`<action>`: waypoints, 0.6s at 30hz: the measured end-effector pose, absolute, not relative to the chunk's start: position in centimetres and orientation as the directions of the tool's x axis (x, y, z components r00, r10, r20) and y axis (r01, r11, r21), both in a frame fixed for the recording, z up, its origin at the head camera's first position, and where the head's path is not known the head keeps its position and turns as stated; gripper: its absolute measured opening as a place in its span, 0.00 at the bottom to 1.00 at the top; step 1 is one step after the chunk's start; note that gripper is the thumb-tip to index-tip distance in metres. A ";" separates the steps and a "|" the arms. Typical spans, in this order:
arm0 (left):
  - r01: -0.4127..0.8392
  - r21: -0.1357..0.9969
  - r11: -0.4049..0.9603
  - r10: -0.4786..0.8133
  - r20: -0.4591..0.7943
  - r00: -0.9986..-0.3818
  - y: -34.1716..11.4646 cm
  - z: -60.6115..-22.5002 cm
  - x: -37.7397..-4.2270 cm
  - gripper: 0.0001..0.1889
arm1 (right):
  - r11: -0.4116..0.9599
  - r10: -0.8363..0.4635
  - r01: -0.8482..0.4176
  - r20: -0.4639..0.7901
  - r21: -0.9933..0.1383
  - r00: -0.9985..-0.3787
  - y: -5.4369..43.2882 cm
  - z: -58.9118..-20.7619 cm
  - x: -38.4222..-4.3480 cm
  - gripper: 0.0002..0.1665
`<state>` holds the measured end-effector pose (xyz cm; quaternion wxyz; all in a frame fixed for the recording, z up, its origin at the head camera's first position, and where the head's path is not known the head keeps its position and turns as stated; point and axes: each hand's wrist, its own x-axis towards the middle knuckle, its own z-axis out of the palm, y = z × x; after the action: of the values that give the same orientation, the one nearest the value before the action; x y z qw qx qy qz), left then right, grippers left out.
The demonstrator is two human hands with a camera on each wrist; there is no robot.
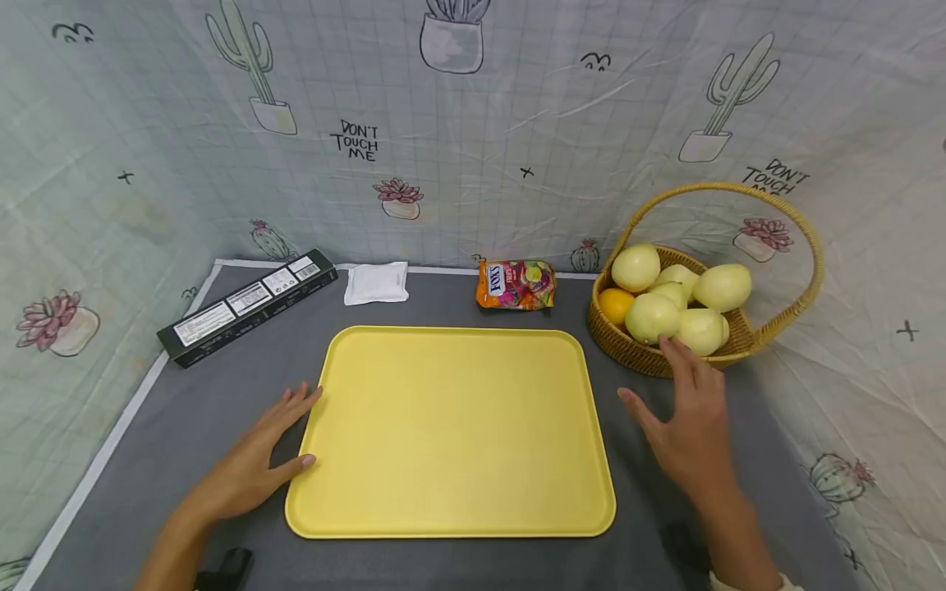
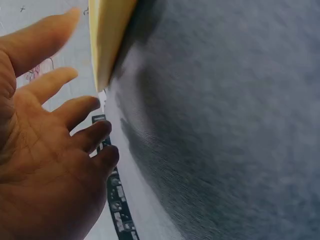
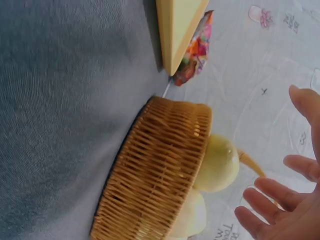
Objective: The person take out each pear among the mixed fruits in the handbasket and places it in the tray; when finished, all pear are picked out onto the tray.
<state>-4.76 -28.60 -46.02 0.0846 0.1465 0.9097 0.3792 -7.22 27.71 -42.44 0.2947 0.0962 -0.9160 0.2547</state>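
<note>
A yellow rectangular tray (image 1: 454, 431) lies on the grey table. My left hand (image 1: 254, 455) is at its left edge, fingers spread and relaxed, with fingertips right at the rim; the left wrist view shows an empty palm. My right hand (image 1: 691, 419) hovers at the near side of a wicker basket (image 1: 636, 353), fingers extended and thumb apart, holding nothing. Its fingertips overlap a pale green round fruit (image 1: 653, 318) in the head view. Several similar pale fruits and one orange fruit (image 1: 616, 305) fill the basket. In the right wrist view the fingers stand beside the fruit (image 3: 220, 165).
Behind the tray lies an orange Fox's candy bag (image 1: 515, 285), with a white packet (image 1: 376, 283) to its left. A long black box (image 1: 247, 308) lies at the back left. The basket's tall arched handle (image 1: 816, 254) rises at the right. Patterned cloth surrounds the table.
</note>
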 end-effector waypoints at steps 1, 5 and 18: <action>0.198 0.718 0.667 0.337 -0.054 -0.940 -28.8 -46.1 -4.7 0.49 | 0.850 -0.016 -0.324 0.594 -0.415 -0.804 27.8 -42.4 -7.4 0.59; 0.202 0.731 0.652 0.364 -0.067 -0.929 -29.2 -46.5 -4.6 0.48 | 0.849 0.010 -0.313 0.605 -0.426 -0.796 28.4 -42.2 -7.9 0.58; 0.147 0.726 0.672 0.351 -0.137 -0.926 -29.3 -46.6 -4.7 0.48 | 0.845 0.059 -0.278 0.595 -0.457 -0.801 29.1 -41.6 -10.3 0.53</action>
<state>-4.66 -29.34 -46.59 0.1338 0.1378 0.9044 0.3809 -10.31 29.08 -41.62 0.3093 0.0602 -0.9093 0.2718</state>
